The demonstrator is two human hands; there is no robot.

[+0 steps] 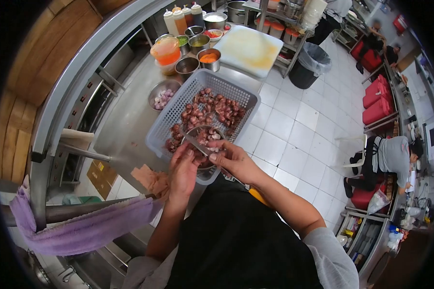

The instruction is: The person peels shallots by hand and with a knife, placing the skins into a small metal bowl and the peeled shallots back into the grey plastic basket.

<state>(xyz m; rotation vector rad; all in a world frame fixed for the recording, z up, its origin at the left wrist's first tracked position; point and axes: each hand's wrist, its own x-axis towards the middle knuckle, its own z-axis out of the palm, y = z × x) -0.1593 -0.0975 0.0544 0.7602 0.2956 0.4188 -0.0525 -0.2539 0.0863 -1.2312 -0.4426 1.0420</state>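
A knife is gripped high on its blade by my right hand. Its blade slants up and left, and a yellow handle shows below my right forearm, apparently in line with it. My left hand is closed, fingertips bent beside the blade; whatever small piece it pinches is hidden. Just beyond both hands, a round metal bowl with pale and purplish peeled shallots sits in a grey perforated plastic basket. Unpeeled reddish-brown shallots lie heaped in the basket around the bowl.
Left of the basket stands a metal bowl of peeled shallots. Behind are an orange-filled tub, metal containers, squeeze bottles and a white cutting board. A purple towel hangs lower left. Other people are at right, beyond the tiled floor.
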